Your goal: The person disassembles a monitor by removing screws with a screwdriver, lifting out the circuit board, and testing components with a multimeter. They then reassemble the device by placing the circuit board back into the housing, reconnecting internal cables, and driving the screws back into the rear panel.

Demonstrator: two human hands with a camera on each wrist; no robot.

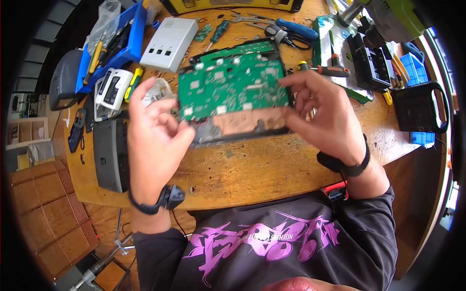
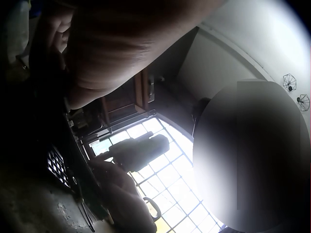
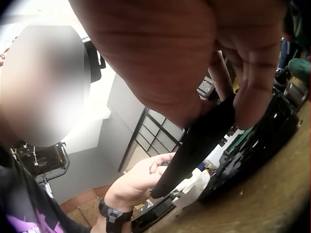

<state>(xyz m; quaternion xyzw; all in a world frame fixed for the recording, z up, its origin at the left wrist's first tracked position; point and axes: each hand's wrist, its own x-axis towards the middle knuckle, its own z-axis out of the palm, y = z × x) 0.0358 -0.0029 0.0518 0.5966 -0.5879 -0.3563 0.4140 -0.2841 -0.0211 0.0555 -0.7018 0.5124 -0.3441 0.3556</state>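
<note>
A green circuit board with a copper-coloured plate along its near edge is set in a dark panel, tilted up over the bench. At its left edge my left hand grips the panel, thumb by the near corner. My right hand pinches the right edge between thumb and fingers. The right wrist view shows the panel edge-on between both hands. Beneath it lies a black housing on the bench. In the left wrist view my left palm is dark and the board is hidden.
A white box and a green-handled screwdriver lie behind the board. Blue bins and a dark grey case stand left. On the right are an orange-and-black-handled tool, a black case and a green drill.
</note>
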